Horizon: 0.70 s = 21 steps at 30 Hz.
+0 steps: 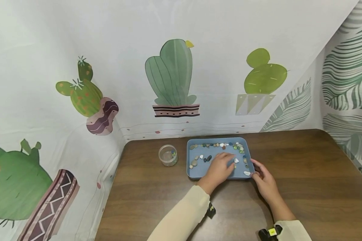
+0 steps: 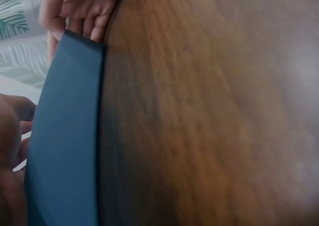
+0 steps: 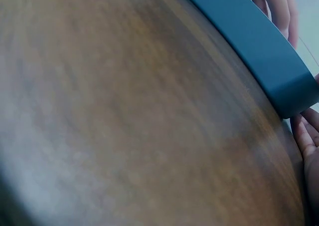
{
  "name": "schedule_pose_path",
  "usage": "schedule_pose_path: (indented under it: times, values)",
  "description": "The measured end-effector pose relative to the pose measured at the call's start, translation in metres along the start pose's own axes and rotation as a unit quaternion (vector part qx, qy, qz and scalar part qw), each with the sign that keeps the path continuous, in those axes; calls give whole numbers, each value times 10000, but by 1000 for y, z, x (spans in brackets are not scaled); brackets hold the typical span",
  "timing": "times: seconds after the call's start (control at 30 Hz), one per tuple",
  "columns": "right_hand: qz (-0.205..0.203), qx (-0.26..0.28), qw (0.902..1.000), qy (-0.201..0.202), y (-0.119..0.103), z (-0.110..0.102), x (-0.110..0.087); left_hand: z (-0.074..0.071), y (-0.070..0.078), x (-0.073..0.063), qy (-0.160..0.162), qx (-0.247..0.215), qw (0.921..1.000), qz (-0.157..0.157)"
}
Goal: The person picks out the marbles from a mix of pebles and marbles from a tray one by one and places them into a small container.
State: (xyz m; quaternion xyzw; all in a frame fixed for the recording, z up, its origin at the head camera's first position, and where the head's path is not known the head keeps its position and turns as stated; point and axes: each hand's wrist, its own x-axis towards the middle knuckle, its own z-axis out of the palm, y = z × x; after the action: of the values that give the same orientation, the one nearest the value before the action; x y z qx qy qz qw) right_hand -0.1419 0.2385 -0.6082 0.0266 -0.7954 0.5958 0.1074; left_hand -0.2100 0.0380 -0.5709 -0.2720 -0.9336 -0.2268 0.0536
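Observation:
A blue tray (image 1: 196, 173) with pebbles lies on the table. My left hand (image 1: 219, 168) reaches over its near wall, fingers extended low over the tray floor, with a gap between thumb and forefinger. Close beside those fingertips lies a white pebble (image 1: 236, 160). At the near right corner, my right hand (image 1: 266, 182) grips the tray, thumb at the rim and fingers along the outer side. The left wrist view shows the tray's outer wall (image 2: 65, 131) between both hands; the right wrist view shows the right fingers (image 3: 305, 136) against the corner.
Left of the tray stands a clear round jar (image 1: 168, 155) with a few coloured pebbles inside. Pebbles line the tray's far and right sides; dark pebbles (image 1: 209, 158) and tan ones (image 1: 194, 163) lie left of my hand. A cactus-print cloth (image 1: 132, 100) hangs behind the wooden table (image 1: 304, 167).

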Motion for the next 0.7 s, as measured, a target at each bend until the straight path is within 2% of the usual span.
schedule_pose_path:
  times: [0.1, 0.37, 0.53, 0.7]
  values:
    - [-29, 51, 10000, 11, 0, 1, 1, 4, 1, 7, -81, 166, 9998, 94]
    - [-11, 0, 10000, 17, 0, 1, 1, 10, 12, 24, -591, 570, 9963, 272]
    - [-135, 7, 9999, 34, 0, 1, 1, 18, 20, 33, -620, 1012, 9920, 420]
    - [-262, 54, 9996, 48, -1, 1, 0, 23, 27, 40, -548, 1368, 9882, 412]
